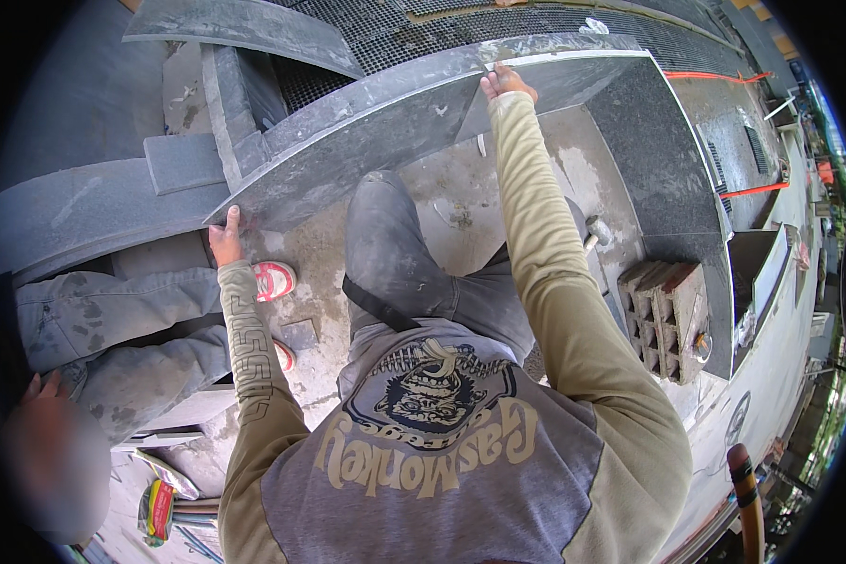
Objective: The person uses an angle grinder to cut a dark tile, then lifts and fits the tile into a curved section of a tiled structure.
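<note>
A long dark grey stone slab (376,141) stands on its edge in front of my knees, its pale top edge running from left to right. My left hand (226,237) is closed on the slab's left end, with the thumb up. Farther right, my right hand (508,85) grips the top edge close to an upright seam, where a second dark panel (573,83) carries on. Both panels lean against a grey stone ledge (385,85) behind them. The fingers on the slab's far side are hidden.
Another person in stained jeans (122,305) and red-and-white shoes (274,281) is close on the left. A dark stone panel (658,150) bounds the right side. Near it are a hollow block (663,320) and a mallet (598,229). Loose slabs (183,163) lie at the left.
</note>
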Demonstrator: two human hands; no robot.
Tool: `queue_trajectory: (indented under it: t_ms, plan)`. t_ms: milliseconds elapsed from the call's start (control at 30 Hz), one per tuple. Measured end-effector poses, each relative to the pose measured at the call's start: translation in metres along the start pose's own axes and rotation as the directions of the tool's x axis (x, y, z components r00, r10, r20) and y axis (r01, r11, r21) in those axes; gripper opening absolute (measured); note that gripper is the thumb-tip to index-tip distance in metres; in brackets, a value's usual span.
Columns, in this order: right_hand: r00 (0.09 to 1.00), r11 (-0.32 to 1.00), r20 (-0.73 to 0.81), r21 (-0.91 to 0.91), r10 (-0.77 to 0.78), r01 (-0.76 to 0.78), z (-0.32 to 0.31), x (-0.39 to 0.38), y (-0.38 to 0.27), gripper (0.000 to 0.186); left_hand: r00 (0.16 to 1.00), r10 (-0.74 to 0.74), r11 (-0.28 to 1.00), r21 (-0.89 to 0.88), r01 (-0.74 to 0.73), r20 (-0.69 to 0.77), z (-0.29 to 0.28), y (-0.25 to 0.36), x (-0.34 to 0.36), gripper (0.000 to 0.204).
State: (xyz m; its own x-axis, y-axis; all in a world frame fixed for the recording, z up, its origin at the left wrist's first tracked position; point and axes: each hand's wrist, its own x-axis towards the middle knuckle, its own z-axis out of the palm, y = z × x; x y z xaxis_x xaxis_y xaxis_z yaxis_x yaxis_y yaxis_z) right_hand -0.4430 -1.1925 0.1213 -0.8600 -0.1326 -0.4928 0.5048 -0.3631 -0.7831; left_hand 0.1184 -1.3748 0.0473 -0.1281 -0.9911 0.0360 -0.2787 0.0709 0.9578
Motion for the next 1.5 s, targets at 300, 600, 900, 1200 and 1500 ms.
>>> queue_trajectory:
  t_ms: [300,600,900,1200,1500]
  plan:
    - [0.995,0.989,0.08,0.136,0.051,-0.062,-0.004,0.002,0.005,0.016,0.992,0.122,0.991,-0.052,-0.123,-0.029,-0.003,-0.012,0.007,0.053]
    - [1.0,1.0,-0.019,0.016,-0.017,0.018,0.003,-0.02,-0.001,0.019,0.998,0.056,0.993,-0.104,-0.055,0.013,0.001,-0.013,0.007,0.049]
    - [0.996,0.999,0.081,0.019,0.042,-0.044,0.001,-0.007,0.005,0.013,0.999,0.049,0.999,-0.02,-0.05,-0.019,-0.007,-0.016,0.008,0.054]
    - [0.99,0.999,0.131,0.019,-0.044,0.042,-0.012,0.017,0.006,0.025,1.0,-0.004,0.999,0.054,0.004,0.001,-0.009,-0.013,0.008,0.06]
    - [0.974,0.996,0.209,-0.046,0.089,-0.081,-0.009,0.056,0.004,0.013,0.997,-0.022,1.0,0.014,0.023,-0.068,-0.01,-0.027,0.013,0.059]
